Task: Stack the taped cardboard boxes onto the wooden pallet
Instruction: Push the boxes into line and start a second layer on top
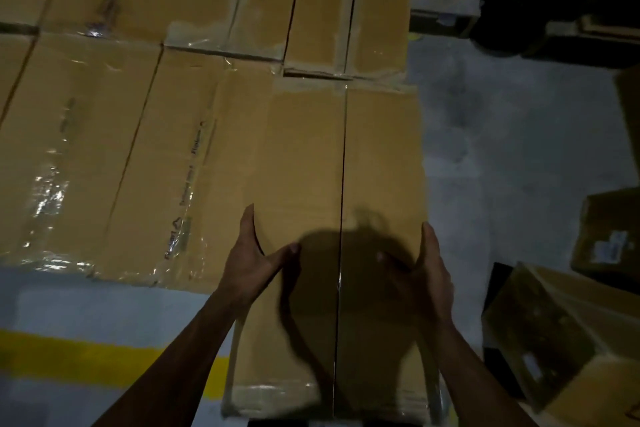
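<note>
Both grips spread open: left hand (pixel 254 262) and right hand (pixel 427 270) rest flat on the long brown taped cardboard box (pixel 304 166), lower centre frame.

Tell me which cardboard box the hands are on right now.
The long box nearest the camera, at the stack's right end; left hand and right hand flank it.

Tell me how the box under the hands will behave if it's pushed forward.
The box probably slides rather than tips: it lies long and flat. Its flaps look stiff, though the glossy tape may be slippery. The left hand and right hand rest open on it.
</note>
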The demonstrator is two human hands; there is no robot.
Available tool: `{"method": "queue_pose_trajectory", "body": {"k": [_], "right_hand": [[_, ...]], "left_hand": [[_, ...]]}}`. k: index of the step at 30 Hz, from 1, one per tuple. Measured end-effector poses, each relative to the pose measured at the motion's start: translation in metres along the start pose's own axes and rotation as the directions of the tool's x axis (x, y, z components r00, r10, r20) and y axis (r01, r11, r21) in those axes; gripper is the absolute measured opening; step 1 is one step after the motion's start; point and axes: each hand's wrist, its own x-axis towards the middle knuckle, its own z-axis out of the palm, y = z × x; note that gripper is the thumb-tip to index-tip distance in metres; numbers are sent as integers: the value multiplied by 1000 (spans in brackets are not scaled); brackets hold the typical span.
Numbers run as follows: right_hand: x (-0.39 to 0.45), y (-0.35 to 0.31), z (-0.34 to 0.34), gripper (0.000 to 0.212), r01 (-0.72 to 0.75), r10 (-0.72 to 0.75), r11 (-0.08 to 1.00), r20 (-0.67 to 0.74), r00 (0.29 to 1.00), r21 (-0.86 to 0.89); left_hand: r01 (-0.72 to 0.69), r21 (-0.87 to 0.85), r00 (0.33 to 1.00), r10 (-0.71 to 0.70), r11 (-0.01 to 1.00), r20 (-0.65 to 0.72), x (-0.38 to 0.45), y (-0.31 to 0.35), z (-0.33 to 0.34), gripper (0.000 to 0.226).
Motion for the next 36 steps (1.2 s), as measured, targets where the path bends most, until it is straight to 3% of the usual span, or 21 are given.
{"method": "queue_pose_trajectory", "body": {"k": [8, 12, 18, 24, 36], "right_hand": [[52, 19, 53, 103, 51, -45, 996, -94, 995, 70], [74, 26, 74, 116, 81, -74, 995, -118, 990, 61], [93, 36, 94, 113, 71, -61, 995, -136, 989, 76], [103, 40, 106, 112, 62, -57, 998, -146, 988, 30], [98, 36, 102, 118, -5, 5, 1000, 17, 1000, -21]], "left_hand": [[-89, 199, 994, 99, 976, -42, 70, -42, 7, 118], [-134, 373, 981, 176, 918, -82, 96, -49, 12, 115], [-65, 478, 983, 139, 876, -120, 120, -68, 21, 125], [-74, 618, 968, 205, 783, -143, 130, -79, 26, 107], [-114, 822, 987, 160, 557, 29, 119, -83, 13, 101]]}}
